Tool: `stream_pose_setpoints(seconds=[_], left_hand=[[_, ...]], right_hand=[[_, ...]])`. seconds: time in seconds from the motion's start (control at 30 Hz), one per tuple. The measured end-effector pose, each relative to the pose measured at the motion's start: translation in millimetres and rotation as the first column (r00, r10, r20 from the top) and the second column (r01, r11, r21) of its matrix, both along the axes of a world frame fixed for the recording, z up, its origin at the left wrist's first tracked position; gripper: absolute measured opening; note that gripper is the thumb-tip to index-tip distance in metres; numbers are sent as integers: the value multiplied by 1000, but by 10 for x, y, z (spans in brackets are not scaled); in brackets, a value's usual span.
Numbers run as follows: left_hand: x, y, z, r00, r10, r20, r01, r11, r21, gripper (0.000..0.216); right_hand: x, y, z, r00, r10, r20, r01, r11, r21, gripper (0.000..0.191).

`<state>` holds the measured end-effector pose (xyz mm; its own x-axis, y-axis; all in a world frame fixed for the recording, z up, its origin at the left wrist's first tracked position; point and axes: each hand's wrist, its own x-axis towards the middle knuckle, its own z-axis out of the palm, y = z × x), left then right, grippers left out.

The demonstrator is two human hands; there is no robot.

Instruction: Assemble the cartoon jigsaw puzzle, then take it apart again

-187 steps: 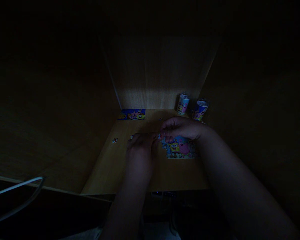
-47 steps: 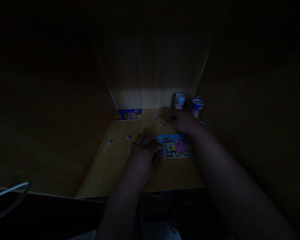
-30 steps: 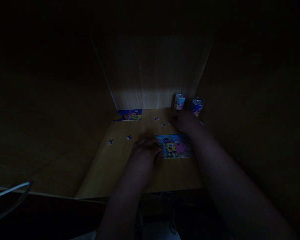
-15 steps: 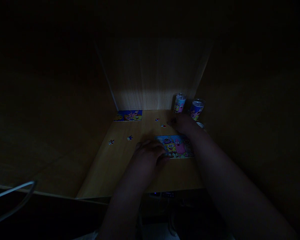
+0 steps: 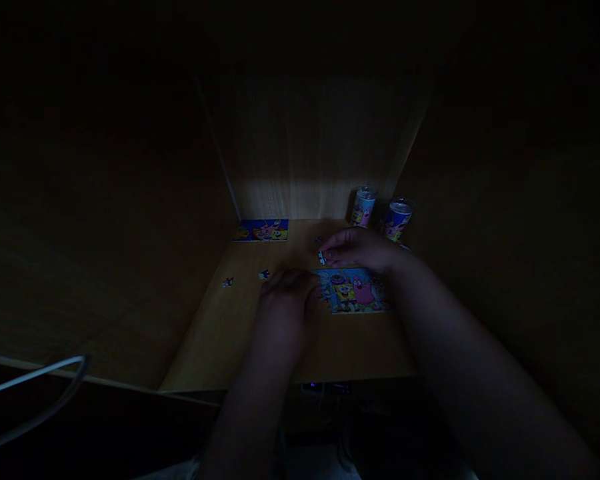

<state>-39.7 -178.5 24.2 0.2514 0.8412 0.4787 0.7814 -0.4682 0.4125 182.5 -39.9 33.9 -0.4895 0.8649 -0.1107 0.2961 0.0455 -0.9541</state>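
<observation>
A dim, wood-grained alcove enclosed a pale wooden worktop [image 5: 240, 347], lit only near its back wall. On it lay a flat, rectangular cartoon jigsaw puzzle [image 5: 356, 291], bright blue, yellow and pink, right of centre. The left hand [image 5: 287, 293] rested curled at the puzzle's left edge; whether it held anything could not be told. The right hand [image 5: 356, 248], just behind the puzzle, pinched a small puzzle piece [image 5: 322, 257]. Two printed cups [image 5: 381, 215] stood behind.

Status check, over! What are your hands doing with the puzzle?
Right hand pinching a small puzzle piece just above the puzzle. Left hand resting at the puzzle's left edge. Loose pieces lie left, nothing blocking.
</observation>
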Motion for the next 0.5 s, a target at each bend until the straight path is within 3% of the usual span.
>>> stream_pose_setpoints(seconds=[0.13,0.27,0.5], left_hand=[[-26,7,10,994,105,42,-107,993,51,18],[-28,11,-15,992,116,41,-119,992,54,25],[-30,-4,-4,992,126,13,-127,991,42,24]], right_hand=[[-32,-36,17,991,88,-100,-95,993,-70,44],[-82,-88,61,973,138,-183,-167,974,-153,50],[-132,-196,215,974,183,-131,-208,955,-210,33]])
